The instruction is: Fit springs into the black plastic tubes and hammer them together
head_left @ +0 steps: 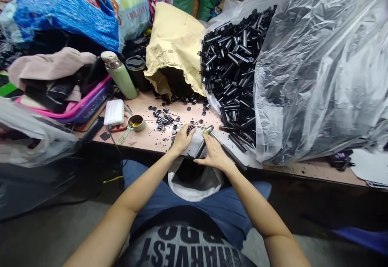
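The right hand keeps a closed grip on a slim black tube, whose long axis runs from the tabletop's near edge up and to the right, toward a shiny metal tip just past the fingers. A second dark rod slants away to the lower right from under that hand. The left hand sits just to the left, its fingers curled on a small ribbed black part; it looks pinched rather than merely touched, though the view is too small to be sure. That part lies just beside the metal tip, so the left hand is the nearer to it. Loose black washers and short ribbed pieces scatter across the brown wooden tabletop. Beyond, glossy black tubes spill from a crinkled clear plastic bag, beside a tan paper sack. A white bag hangs open below the edge, and a matte green flask stands to the left.
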A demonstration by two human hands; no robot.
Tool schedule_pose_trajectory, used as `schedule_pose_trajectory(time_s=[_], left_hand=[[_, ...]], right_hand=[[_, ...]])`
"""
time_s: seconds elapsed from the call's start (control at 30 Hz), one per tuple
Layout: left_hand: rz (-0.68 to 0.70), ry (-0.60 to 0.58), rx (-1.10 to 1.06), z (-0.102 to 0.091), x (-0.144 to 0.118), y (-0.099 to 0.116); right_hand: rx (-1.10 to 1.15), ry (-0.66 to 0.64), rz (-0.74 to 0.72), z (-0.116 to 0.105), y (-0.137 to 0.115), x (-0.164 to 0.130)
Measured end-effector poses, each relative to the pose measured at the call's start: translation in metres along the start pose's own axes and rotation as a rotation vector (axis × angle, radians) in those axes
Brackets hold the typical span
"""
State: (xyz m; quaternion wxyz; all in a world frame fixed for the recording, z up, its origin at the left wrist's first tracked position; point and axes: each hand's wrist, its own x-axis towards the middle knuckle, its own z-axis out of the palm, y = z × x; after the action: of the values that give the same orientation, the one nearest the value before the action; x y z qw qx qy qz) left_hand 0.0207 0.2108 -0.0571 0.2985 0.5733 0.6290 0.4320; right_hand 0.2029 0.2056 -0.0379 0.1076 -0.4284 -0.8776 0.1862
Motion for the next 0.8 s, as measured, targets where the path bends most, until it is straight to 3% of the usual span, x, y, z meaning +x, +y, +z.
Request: schedule_pose_trajectory(time_s=[0.1,0.2,0.3,0.43,0.63,0.8], left_hand=[[0.128,0.012,0.503,0.008,-0.016,-0.012],[0.167,0.03,0.594,0.007,-0.036,-0.021],[0.214,0.1,0.309,-0.002,-0.045,-0.026],[0.103,0.234,-0.174,-0.006,-0.034,-0.019],[-0.161,0.151,-0.814,0.001,-0.011,0.009],[-0.393,-0.005,-1.105,-0.01,-0.013,0.031]], right_hand=[[-0.07,-0.006,0.101,0.01,0.008,-0.013],[-0.154,0.04,0.166,0.011,0.01,-0.02],[-0.195,0.058,0.2,0.009,0.006,-0.021],[-0.174,0.05,0.228,0.008,0.011,-0.017],[-0.112,0.073,0.311,-0.006,0.03,-0.014],[0.154,0.08,0.043,-0.015,0.012,-0.017]])
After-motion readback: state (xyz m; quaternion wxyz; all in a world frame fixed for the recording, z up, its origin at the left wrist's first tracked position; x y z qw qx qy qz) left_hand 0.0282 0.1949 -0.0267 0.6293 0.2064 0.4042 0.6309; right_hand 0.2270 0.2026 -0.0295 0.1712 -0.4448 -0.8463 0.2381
